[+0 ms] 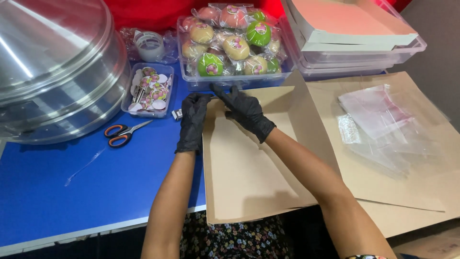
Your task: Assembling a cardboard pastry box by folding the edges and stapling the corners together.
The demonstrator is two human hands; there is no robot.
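Both my hands wear black gloves. My left hand (193,122) and my right hand (244,110) meet at the far left corner of a tan cardboard sheet (244,177); the fingertips pinch something small and thin there, too small to identify. Just beyond them stands a clear plastic tub (191,82) filled with wrapped round items in green, pink and cream, each with a sticker. A small metal clip (177,114) lies by my left hand.
Large metal lidded pan (52,72) at the far left. Orange-handled scissors (125,133) on the blue table (72,192). Small clear tray of round stickers (149,90), tape roll (149,45), stacked clear bins with boards (350,33), clear plastic bags (383,124) on brown paper at right.
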